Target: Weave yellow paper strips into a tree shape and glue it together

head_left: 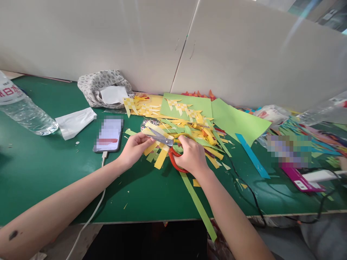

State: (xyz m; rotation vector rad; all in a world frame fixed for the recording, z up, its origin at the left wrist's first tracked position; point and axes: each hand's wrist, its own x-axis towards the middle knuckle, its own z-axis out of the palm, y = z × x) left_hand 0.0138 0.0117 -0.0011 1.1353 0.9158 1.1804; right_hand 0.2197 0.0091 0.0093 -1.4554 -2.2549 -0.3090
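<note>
My right hand [192, 155] is closed round the handles of a pair of scissors [162, 137], one handle loop red and the other yellow. Pointing left, the blades stand apart around pale yellow paper. My left hand [136, 147] pinches a yellow paper strip [162, 155] close to the blade tips; the exact grip is partly hidden by the fingers. Beneath and behind both hands lies a heap of yellow and green paper strips [187, 130]. Woven yellow paper fish shapes [187, 110] rest on a green sheet behind the heap.
Left of the hands are a charging phone [110, 134], a white tissue [76, 122] and a tilted water bottle [29, 108]. A patterned cloth pouch [92, 88] sits against the partition. On the right lie a blue strip [252, 155], a black cable [252, 193] and a magenta item [298, 180].
</note>
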